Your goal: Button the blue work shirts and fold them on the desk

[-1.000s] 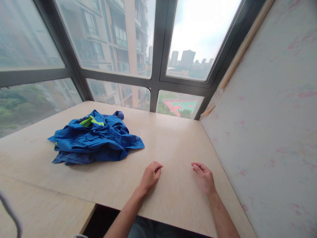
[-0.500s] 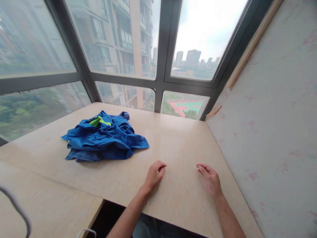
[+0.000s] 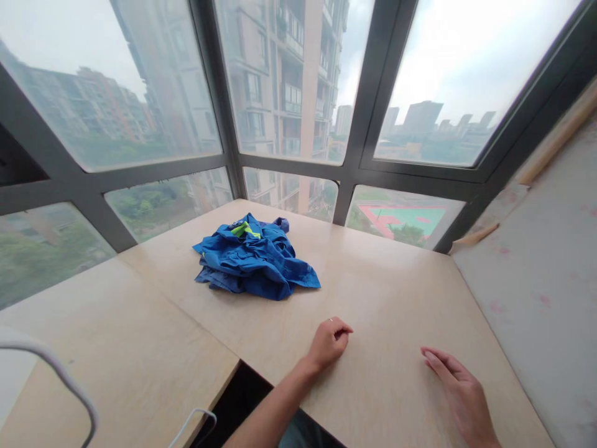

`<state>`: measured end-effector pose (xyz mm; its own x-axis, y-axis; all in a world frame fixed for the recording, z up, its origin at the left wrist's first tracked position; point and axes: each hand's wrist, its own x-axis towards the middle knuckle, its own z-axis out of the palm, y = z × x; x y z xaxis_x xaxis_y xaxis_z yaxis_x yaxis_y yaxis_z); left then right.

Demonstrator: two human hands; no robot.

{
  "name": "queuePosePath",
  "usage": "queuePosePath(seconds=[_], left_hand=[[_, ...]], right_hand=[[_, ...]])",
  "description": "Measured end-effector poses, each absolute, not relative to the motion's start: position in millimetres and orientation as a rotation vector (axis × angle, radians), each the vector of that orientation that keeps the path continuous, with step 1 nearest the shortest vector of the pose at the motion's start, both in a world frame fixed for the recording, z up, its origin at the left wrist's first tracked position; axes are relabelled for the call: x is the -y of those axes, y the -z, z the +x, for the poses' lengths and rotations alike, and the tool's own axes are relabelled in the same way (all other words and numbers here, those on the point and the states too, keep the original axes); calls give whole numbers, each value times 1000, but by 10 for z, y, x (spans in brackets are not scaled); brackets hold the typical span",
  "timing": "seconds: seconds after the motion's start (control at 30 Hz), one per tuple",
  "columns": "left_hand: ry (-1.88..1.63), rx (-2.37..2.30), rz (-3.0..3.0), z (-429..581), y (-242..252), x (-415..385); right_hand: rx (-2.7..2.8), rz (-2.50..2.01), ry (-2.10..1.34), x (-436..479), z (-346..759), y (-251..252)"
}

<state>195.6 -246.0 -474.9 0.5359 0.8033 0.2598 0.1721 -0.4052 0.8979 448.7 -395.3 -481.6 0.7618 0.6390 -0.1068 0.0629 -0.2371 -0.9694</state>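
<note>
A crumpled blue garment [image 3: 254, 258] with a bright yellow-green strip lies in a heap on the pale tabletop [image 3: 373, 298]. My left hand [image 3: 330, 342] rests on the table just in front of the heap and to its right, not touching it. Its fingers are curled in with the thumb against them, and a ring shows on one finger. Farther right, by the wall, my right hand [image 3: 459, 389] lies on its side, thumb pressed to its closed fingers. Nothing shows in either hand.
Dark-framed windows [image 3: 354, 168] border the table at the back and left. A patterned wall [image 3: 536, 298] runs along the right. White cables [image 3: 69, 379] curve at the lower left, near a dark gap [image 3: 237, 398] in the table's front edge.
My view has turned left, so the garment and both hands appear farther right in the picture. The hands keep the same pose, and the garment lies as before.
</note>
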Motion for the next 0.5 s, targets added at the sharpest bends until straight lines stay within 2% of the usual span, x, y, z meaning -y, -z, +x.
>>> queuePosePath(seconds=[0.3, 0.5], left_hand=[[-900, -824, 1681, 1646, 4740, 2313], [-1241, -1148, 1593, 1171, 4246, 1815]], right_hand=[[644, -1916, -595, 3942, 4471, 4730], [709, -1961, -620, 3932, 4439, 4681]])
